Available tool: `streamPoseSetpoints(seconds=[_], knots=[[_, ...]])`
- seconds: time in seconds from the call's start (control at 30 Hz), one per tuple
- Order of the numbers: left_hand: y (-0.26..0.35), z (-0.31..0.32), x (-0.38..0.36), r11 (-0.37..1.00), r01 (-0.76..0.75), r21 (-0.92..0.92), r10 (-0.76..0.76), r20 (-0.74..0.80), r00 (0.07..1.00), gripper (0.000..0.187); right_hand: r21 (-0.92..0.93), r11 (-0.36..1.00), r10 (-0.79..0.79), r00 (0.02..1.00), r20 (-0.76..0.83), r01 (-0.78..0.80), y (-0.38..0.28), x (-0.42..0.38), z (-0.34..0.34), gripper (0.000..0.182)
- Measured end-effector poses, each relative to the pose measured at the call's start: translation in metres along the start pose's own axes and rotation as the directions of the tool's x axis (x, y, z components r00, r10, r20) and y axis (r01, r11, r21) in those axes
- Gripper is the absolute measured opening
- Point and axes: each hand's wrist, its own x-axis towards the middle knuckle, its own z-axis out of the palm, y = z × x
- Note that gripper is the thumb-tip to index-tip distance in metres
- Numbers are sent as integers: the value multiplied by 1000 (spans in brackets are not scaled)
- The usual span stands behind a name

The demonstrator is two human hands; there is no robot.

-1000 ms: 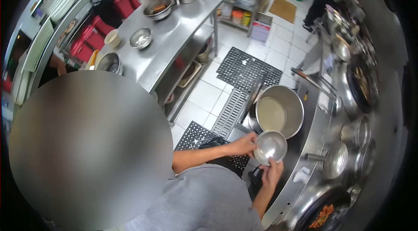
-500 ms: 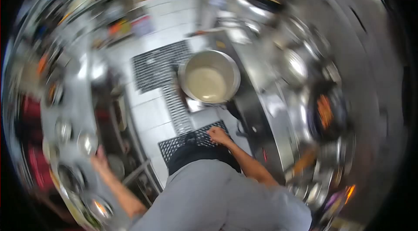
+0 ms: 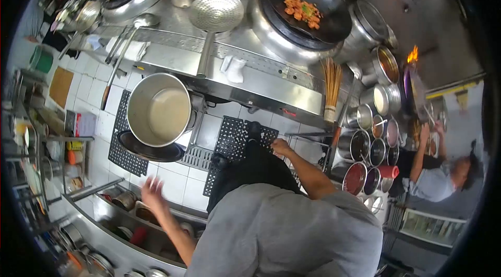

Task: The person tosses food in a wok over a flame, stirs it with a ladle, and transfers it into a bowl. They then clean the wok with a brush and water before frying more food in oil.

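My left hand [image 3: 153, 193], slightly blurred, is held up with its fingers apart and nothing in it, beside the edge of the low steel counter. Ahead of it stands a large steel pot [image 3: 159, 110] with a pale, cloudy liquid inside. My right hand [image 3: 281, 147] is curled into a loose fist over the black rubber mat, and nothing shows in it. Beyond the right hand is the steel stove front. On the stove a black wok [image 3: 308, 10] holds orange-red pieces of food with some green. A bamboo brush [image 3: 332, 89] stands at the stove's near edge.
A perforated strainer [image 3: 216, 12] lies on the stove, its handle over the front edge. A long-handled ladle [image 3: 143, 21] sticks out over the floor. Several sauce pots [image 3: 360, 144] stand at the right, near another person [image 3: 433, 180] and a flame [image 3: 413, 54].
My view has turned right, toward the stove. My left hand has moved from beside the bowls on the left counter to above the counter's edge. My right hand stays curled.
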Motion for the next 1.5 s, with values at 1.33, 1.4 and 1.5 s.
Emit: streamPoseSetpoints(seconds=[1.33,1.4,1.5], knots=[[-15,465,-28,550,765,336,-303,933,-192,71,120,948,-76,577,-813,295,-18,-104,-119,19],[-17,490,-26,726,548,415,-407,902,-142,66,-228,972,-234,267,-935,56,-42,-141,-146,32],[-29,535,-40,746,433,505,-569,822,21,53,3,1000,6,244,-970,-13,-10,-114,-144,41]])
